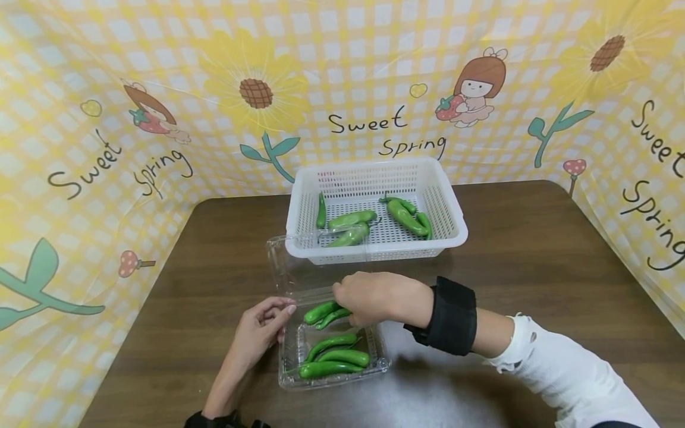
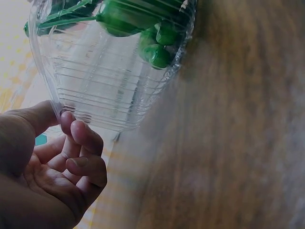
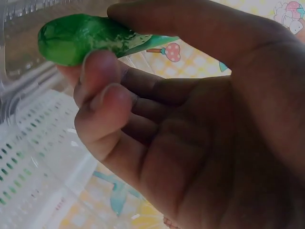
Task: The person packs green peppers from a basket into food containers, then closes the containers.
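A clear plastic clamshell box lies on the table with its lid raised at the back, against the basket. Several green peppers lie inside, some near the front and others toward the back. My left hand pinches the box's left rim between thumb and fingertips; the left wrist view shows the ribbed box wall at the fingers. Over the back right of the box, my right hand pinches a green pepper between thumb and fingers. In the head view this hand covers part of the peppers beneath it.
Behind the box stands a white perforated basket holding several green peppers. The lid's edge overlaps the basket's front left in the head view. A yellow checked cloth surrounds the brown wooden table at the back and sides.
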`<state>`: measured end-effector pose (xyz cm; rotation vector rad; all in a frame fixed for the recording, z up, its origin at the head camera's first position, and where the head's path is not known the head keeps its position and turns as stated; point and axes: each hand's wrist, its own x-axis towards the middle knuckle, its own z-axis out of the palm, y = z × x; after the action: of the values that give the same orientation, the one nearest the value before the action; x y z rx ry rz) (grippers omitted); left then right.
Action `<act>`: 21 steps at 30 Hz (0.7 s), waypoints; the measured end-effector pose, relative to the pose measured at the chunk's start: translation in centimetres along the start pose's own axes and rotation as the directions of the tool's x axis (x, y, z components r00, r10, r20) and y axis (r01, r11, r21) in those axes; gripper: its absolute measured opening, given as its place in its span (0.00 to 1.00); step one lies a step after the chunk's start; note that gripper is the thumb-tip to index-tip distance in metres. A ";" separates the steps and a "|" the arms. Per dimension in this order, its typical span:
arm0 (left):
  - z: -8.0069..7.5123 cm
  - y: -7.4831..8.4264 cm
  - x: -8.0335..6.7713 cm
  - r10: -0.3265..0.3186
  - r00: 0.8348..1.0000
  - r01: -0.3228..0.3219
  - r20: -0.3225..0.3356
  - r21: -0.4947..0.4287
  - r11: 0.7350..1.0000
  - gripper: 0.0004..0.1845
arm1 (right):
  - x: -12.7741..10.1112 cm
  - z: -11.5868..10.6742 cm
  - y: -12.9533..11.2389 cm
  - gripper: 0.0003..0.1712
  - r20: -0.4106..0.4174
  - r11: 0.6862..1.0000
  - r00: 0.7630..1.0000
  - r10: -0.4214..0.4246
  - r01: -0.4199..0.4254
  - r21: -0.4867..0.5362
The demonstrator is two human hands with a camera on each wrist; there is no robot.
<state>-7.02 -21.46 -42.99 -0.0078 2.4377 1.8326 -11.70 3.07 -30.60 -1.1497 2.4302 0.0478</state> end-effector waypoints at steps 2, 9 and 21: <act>0.0 -0.1 0.0 0.002 1.000 -0.002 0.001 0.000 1.000 0.14 | 0.3 0.3 -0.1 0.19 0.004 1.000 1.000 0.002 -0.002 -0.001; -0.1 -0.2 -0.1 0.001 1.000 -0.001 0.001 0.002 1.000 0.14 | 1.1 1.2 -0.6 0.12 0.014 1.000 1.000 -0.004 0.004 0.013; -0.1 -0.2 0.0 -0.005 1.000 0.005 -0.004 0.003 1.000 0.14 | 1.8 3.2 -1.2 0.06 -0.056 0.997 0.998 -0.030 0.026 -0.073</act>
<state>-7.02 -21.61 -43.13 -0.0175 2.4405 1.8284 -10.64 1.69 -34.05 -1.2317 2.4799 0.0959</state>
